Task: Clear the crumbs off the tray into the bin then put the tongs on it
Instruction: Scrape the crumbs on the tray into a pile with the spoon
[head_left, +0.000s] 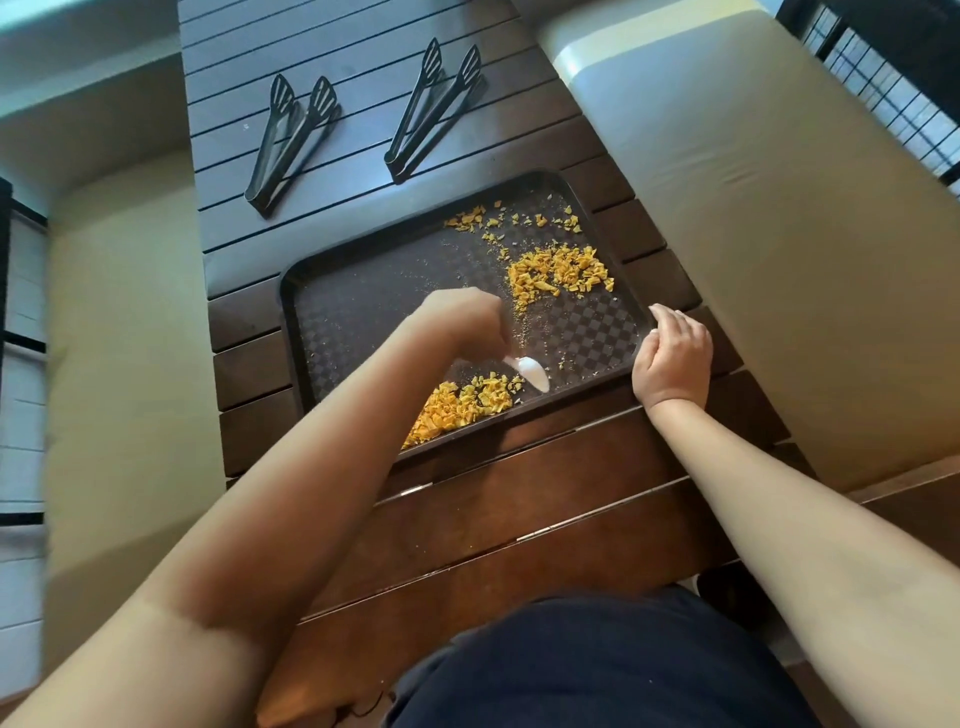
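A: Report hand poses.

B: I see the left hand (462, 322) reaching over the tray (363, 291), fingers curled round a white spoon (530, 371) whose bowl rests on the tray's near edge. The right hand (672, 353) grips the tray's right rim.

A: Crumb condition?

B: Orange crumbs (561, 273) lie in heaps: far right corner, centre right, near edge.

A: Tongs?

B: Two black tongs (291, 143) (436, 109) lie on the table (519, 493) beyond the tray, well apart, long axes running away, tips at the far end.
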